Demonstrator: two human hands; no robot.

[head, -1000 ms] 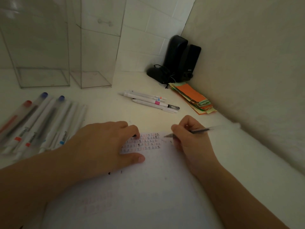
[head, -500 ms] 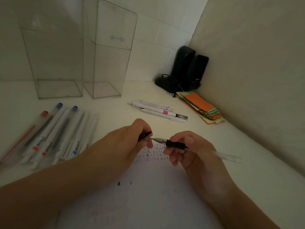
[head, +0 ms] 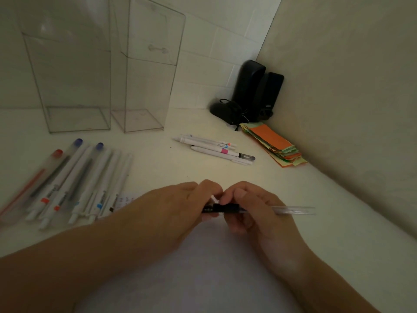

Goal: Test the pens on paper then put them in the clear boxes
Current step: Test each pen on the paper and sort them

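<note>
Pen (head: 259, 209) level above paper (head: 203, 279) | right hand (head: 259, 218) fingers grasp barrel | left hand (head: 180, 206) fingers pinch cap end

Occluded and unclear regions

Pen (head: 291, 210) tip hidden between left hand (head: 180, 211) and right hand (head: 255, 213); paper (head: 203, 279) markings mostly covered; left pen row (head: 74, 184) motion-blurred, labels unreadable.
</note>
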